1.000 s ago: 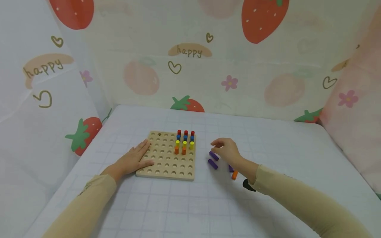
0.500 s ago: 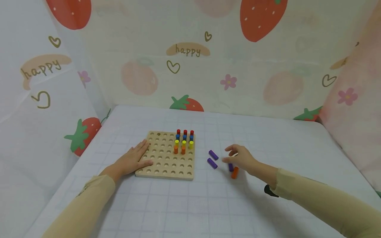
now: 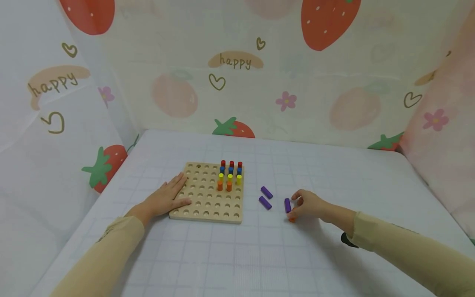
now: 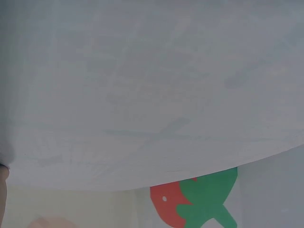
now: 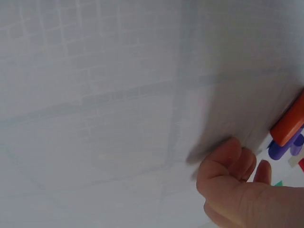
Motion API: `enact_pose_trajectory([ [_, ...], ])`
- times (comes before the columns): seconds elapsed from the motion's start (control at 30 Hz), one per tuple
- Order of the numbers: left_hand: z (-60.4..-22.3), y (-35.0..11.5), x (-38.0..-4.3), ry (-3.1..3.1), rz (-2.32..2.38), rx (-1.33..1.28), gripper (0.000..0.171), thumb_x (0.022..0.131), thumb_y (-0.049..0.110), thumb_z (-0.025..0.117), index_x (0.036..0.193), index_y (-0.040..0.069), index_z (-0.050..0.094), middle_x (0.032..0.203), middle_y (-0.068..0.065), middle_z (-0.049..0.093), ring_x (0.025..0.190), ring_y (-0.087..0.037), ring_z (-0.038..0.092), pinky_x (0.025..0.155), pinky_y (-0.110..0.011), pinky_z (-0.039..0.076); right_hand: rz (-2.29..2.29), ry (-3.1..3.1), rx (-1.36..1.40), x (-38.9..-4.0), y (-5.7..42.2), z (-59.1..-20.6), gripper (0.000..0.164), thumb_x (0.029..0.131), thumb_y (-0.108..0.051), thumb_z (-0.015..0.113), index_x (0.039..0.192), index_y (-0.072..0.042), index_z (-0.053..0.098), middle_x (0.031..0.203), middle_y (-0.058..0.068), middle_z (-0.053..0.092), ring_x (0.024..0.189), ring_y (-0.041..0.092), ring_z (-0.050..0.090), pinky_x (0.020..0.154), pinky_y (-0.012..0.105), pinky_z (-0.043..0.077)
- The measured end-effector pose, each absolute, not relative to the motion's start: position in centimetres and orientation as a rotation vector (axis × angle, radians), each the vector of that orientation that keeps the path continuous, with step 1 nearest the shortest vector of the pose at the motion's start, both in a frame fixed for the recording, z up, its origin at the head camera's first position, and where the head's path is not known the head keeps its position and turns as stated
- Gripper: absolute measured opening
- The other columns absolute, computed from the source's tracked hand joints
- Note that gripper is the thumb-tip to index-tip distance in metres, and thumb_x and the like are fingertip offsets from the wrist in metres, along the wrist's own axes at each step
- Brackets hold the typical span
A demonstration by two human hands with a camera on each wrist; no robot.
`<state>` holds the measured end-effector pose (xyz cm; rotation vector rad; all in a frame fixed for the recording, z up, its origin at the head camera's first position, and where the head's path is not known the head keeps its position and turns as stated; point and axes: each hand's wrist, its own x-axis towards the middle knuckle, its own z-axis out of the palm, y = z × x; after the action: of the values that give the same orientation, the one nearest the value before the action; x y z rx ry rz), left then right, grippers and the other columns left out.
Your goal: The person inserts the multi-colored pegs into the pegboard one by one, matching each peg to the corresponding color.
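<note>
My left hand [image 3: 161, 200] lies flat on the left edge of a wooden pegboard [image 3: 208, 216], fingers straight. In the board's far right part stand red pegs [image 3: 231, 163], blue pegs [image 3: 231, 170], yellow pegs [image 3: 230, 177] and two orange pegs [image 3: 220, 186]. To the right, my right hand [image 3: 311, 205] is low over the table with bent, parted fingers. Its thumb overlaps a lying orange peg [image 3: 292, 220], partly hidden in the head view. In the right wrist view, a gap shows between the fingertips [image 5: 232, 145] and that orange peg [image 5: 289, 119].
A purple peg [image 3: 287, 205] lies just left of the right hand. Two more, an upper purple peg [image 3: 266, 192] and a lower purple peg [image 3: 265, 202], lie between it and the board. A white cloth with a grid covers the table [image 3: 222, 260]; printed curtains [image 3: 245, 103] enclose it.
My right hand has moved right and toward me, from above the two purple pegs down to the loose orange peg. The left hand stays on the board.
</note>
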<state>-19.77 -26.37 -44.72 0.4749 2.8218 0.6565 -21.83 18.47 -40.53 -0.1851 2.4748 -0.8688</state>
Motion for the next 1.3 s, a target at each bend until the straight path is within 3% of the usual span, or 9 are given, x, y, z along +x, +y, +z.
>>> enact_pose_trajectory([
  [0.23, -44.6, -26.6, -19.5, 2.834, 0.681, 0.495, 0.092, 0.096, 0.055, 0.052, 0.154, -0.004, 0.011, 0.16, -0.024, 0.004, 0.146, -0.04, 0.006, 0.114, -0.059, 0.007, -0.796, 2.446, -0.308, -22.6, 18.6, -41.0, 0.052, 0.074, -0.023, 0.086, 0.11, 0.002, 0.057, 0.099, 0.008, 0.053, 0.095, 0.024, 0.048, 0.084, 0.038, 0.041],
  [0.4, -44.5, -26.9, -19.4, 2.84, 0.683, 0.481, 0.093, 0.095, 0.055, 0.052, 0.154, -0.004, 0.011, 0.16, -0.024, 0.005, 0.146, -0.04, 0.006, 0.113, -0.06, 0.006, -0.758, 2.453, -0.342, -23.2, 18.4, -41.2, 0.049, 0.074, -0.023, 0.087, 0.106, -0.001, 0.058, 0.102, 0.008, 0.054, 0.096, 0.024, 0.049, 0.086, 0.039, 0.042],
  [0.73, -44.7, -26.7, -19.4, 2.84, 0.693, 0.499, 0.092, 0.095, 0.053, 0.053, 0.153, -0.006, 0.012, 0.159, -0.026, 0.005, 0.145, -0.042, 0.006, 0.113, -0.061, 0.006, -0.835, 2.448, -0.331, -22.3, 18.6, -41.2, 0.034, 0.075, -0.017, 0.086, 0.094, -0.003, 0.061, 0.09, 0.005, 0.052, 0.087, 0.021, 0.047, 0.074, 0.032, 0.037],
  [1.07, -45.2, -26.5, -20.0, 2.833, 0.692, 0.521, 0.093, 0.095, 0.055, 0.053, 0.154, -0.003, 0.011, 0.16, -0.024, 0.004, 0.145, -0.041, 0.006, 0.113, -0.06, 0.006, -0.949, 2.503, -0.334, -21.6, 18.5, -41.6, 0.035, 0.072, -0.01, 0.086, 0.094, -0.002, 0.06, 0.087, 0.005, 0.056, 0.083, 0.02, 0.05, 0.072, 0.03, 0.041],
  [1.3, -45.3, -26.6, -20.1, 2.838, 0.677, 0.512, 0.093, 0.095, 0.056, 0.052, 0.154, -0.003, 0.011, 0.16, -0.023, 0.004, 0.146, -0.04, 0.006, 0.113, -0.059, 0.006, -1.085, 2.468, -0.277, -22.0, 18.1, -41.3, 0.026, 0.076, -0.002, 0.081, 0.091, -0.001, 0.06, 0.082, 0.004, 0.062, 0.077, 0.017, 0.053, 0.069, 0.029, 0.043],
])
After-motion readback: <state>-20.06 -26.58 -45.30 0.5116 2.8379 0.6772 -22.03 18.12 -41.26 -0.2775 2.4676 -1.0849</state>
